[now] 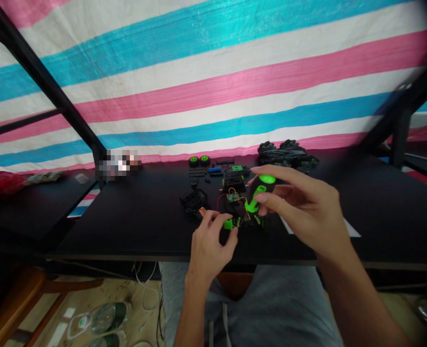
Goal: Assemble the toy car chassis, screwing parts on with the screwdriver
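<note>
Nearest, we see grey shorts (271, 308) on the person's lap, and on the floor to the left two clear bottles (108, 315).

Above the lap, the left hand (211, 243) rests at the near edge of the black tabletop (126, 221). Its grip is closed: thumb and fingers pinch a small green piece (229, 224) that sits on the tabletop, touching the near end of a chassis (235, 197). We cannot tell whether the piece is joined to the chassis.

Just right of it, the right hand (303, 207) hovers over the tabletop, its grip clamped on a screwdriver (258, 190) with a black and green handle. The handle tilts, top to the right, and its lower end points down at the chassis. The tip is hidden among the parts. A white sheet (352, 229) lies on the tabletop under the wrist.

The chassis lies open in the middle of the tabletop, with a small green circuit board (232, 196) and red wires showing. A black shell (193, 200) lies just left of it. Beyond, we find small black bits, a blue battery (215, 169) and two green wheels (199, 160) side by side. At the far edge, right of the wheels, sits a black toy car (287, 153). Behind everything hangs a tarp (213, 72) striped in pink, blue and white, with black frame bars (54, 96) crossing it on the left.
</note>
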A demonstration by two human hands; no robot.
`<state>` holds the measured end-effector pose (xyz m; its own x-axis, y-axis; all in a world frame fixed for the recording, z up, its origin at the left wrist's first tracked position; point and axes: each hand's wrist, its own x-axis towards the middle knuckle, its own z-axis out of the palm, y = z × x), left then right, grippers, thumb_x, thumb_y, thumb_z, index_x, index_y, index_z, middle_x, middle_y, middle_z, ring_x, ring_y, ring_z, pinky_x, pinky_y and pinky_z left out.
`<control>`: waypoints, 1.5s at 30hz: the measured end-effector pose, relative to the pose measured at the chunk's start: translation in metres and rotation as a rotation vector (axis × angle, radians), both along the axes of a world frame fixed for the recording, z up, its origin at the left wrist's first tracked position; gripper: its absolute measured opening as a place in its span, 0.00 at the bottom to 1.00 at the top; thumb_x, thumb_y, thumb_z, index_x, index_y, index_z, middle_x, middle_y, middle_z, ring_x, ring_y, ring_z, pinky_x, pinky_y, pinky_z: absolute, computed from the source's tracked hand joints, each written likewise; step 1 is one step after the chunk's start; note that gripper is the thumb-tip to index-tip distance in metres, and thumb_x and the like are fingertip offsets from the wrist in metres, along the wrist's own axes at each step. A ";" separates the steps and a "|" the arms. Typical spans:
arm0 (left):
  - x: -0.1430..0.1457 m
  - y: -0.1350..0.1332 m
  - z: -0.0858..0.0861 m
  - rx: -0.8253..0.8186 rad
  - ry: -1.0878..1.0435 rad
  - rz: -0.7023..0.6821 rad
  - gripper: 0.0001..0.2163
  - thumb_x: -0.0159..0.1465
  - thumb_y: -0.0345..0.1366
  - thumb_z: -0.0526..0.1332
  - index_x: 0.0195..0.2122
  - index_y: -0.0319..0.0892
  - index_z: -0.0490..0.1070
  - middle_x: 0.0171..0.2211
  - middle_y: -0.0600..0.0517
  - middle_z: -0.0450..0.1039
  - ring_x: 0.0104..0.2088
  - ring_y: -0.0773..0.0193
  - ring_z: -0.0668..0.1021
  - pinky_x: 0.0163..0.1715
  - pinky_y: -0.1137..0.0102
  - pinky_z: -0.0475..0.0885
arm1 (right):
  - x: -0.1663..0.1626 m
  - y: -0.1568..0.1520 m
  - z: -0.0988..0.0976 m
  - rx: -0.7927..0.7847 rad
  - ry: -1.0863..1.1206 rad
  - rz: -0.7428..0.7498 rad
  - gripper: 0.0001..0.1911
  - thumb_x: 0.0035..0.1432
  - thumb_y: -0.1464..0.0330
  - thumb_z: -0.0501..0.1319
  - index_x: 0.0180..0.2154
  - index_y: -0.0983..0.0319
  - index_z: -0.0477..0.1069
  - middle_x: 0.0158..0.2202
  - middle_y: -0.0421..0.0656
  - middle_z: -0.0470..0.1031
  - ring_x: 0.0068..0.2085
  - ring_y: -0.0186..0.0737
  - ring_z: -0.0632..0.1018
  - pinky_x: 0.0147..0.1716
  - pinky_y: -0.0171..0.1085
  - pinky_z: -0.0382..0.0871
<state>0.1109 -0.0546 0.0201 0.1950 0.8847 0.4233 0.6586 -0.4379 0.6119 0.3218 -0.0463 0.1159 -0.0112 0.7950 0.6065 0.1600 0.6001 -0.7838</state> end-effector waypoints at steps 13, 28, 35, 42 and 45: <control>0.013 0.007 0.002 -0.162 0.034 0.598 0.29 0.69 0.40 0.73 0.69 0.48 0.69 0.65 0.40 0.62 0.54 0.48 0.83 0.42 0.59 0.85 | -0.001 -0.006 -0.004 -0.048 0.007 0.019 0.18 0.68 0.65 0.75 0.58 0.48 0.85 0.50 0.41 0.88 0.28 0.31 0.83 0.30 0.32 0.83; 0.001 0.005 -0.017 0.239 0.049 0.491 0.17 0.69 0.29 0.67 0.59 0.42 0.77 0.62 0.37 0.68 0.60 0.39 0.76 0.61 0.41 0.78 | -0.001 -0.014 -0.001 -0.077 0.024 -0.030 0.19 0.68 0.65 0.75 0.59 0.45 0.85 0.53 0.39 0.88 0.28 0.29 0.83 0.30 0.30 0.81; 0.041 -0.016 -0.008 0.274 -0.085 0.129 0.19 0.72 0.25 0.62 0.63 0.44 0.74 0.57 0.42 0.77 0.58 0.50 0.82 0.60 0.54 0.82 | -0.002 -0.011 -0.003 -0.054 0.035 -0.045 0.20 0.68 0.66 0.75 0.59 0.46 0.85 0.48 0.40 0.88 0.28 0.30 0.82 0.29 0.31 0.81; 0.047 -0.007 -0.030 0.279 -0.080 0.127 0.18 0.73 0.28 0.65 0.63 0.43 0.75 0.56 0.41 0.80 0.55 0.50 0.85 0.57 0.54 0.86 | 0.000 -0.012 -0.007 -0.037 0.018 -0.043 0.22 0.68 0.66 0.75 0.61 0.44 0.84 0.46 0.40 0.87 0.28 0.31 0.82 0.29 0.33 0.81; 0.045 -0.005 -0.034 0.297 -0.090 0.111 0.15 0.75 0.28 0.64 0.61 0.43 0.77 0.56 0.42 0.82 0.55 0.51 0.86 0.59 0.56 0.86 | 0.000 -0.012 -0.008 -0.026 0.008 -0.059 0.22 0.68 0.67 0.75 0.61 0.44 0.85 0.45 0.40 0.86 0.28 0.31 0.82 0.30 0.33 0.81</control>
<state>0.1557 -0.0593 -0.0140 0.0541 0.7336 0.6774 0.6612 -0.5346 0.5262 0.3217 -0.0580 0.1076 0.0411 0.8099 0.5851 0.1880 0.5688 -0.8007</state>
